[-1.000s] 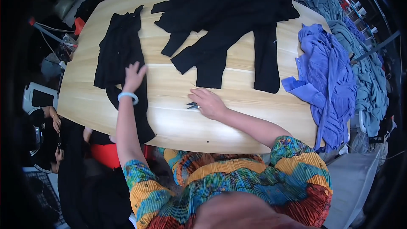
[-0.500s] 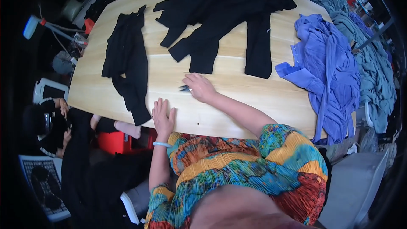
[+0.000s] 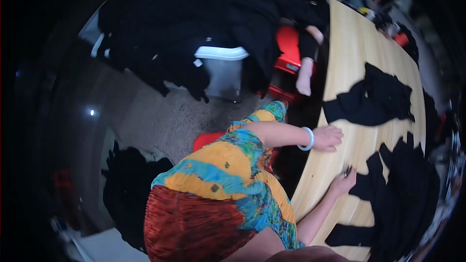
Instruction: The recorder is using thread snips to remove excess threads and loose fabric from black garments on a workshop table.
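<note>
1. In my head view, the left hand point(image 3: 327, 138) rests palm down at the edge of the pale wooden table point(image 3: 352, 53), released, with nothing in its grasp that I can see. A pale bracelet point(image 3: 307, 139) circles that wrist.
2. I have the right hand point(image 3: 343, 183) over the same tabletop, its fingers bent and grasping a small dark tool point(image 3: 347, 171).
3. That tool shows me only a narrow, dark end past the fingertips; the rest is covered by the hand, and I can't make out any blades.
4. Beyond the left hand, apart from it, I see a black garment point(image 3: 376, 99) spread on the wood, matte, uneven in outline, one end reaching the table's edge.
5. Just beside the right hand lies a pile of black garments point(image 3: 407, 189), loosely overlapped, with sleeve-like strips sticking out and wood between them. Its folds are too dark for me to separate.
6. Off the table, I find a heap of black cloth point(image 3: 194, 19) and a co-worker's foot point(image 3: 305, 76) near a red stool point(image 3: 290, 51).
</note>
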### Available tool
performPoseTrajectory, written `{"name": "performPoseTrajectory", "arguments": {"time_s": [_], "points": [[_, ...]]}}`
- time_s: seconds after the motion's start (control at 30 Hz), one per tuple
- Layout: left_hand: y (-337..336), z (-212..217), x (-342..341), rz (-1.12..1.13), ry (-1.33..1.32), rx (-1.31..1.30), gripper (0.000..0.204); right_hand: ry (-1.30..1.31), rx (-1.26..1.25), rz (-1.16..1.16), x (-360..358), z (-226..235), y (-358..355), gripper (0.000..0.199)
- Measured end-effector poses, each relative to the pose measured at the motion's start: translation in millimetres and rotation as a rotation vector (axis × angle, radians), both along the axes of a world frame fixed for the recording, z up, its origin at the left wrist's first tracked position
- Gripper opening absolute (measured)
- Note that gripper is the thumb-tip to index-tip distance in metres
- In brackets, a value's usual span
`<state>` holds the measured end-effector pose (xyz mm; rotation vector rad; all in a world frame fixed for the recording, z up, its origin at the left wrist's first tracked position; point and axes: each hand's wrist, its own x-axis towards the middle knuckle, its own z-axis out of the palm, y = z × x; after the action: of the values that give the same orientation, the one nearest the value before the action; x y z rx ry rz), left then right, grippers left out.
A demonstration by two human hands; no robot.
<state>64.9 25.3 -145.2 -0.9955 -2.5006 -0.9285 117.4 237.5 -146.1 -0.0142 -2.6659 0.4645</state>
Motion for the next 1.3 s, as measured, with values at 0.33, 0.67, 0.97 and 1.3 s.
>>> {"name": "performPoseTrajectory", "arguments": {"time_s": [0.33, 0.67, 0.97, 1.3], "points": [[-175.3, 112.7, 37.4, 0.18, 0.334, 0.151, 0.015, 0.114, 0.085, 0.004, -10.2, -10.8, 19.6, 0.024], [-611.4, 194.7, 208.6, 1.764, 0.716, -0.359, 0.025, 0.123, 0.181, 0.024, -13.3, -23.7, 25.4, 0.023], [-708.7, 187.1, 330.9, 2.727, 0.17, 0.323, 0.081, -0.044, 0.254, -0.116, -18.4, -11.6, 9.1, 0.03], [-725.3, 194.4, 359.0, 2.357, 0.263, 0.358, 0.064, -0.041, 0.221, -0.157, -22.7, -18.2, 5.7, 0.033]]}}
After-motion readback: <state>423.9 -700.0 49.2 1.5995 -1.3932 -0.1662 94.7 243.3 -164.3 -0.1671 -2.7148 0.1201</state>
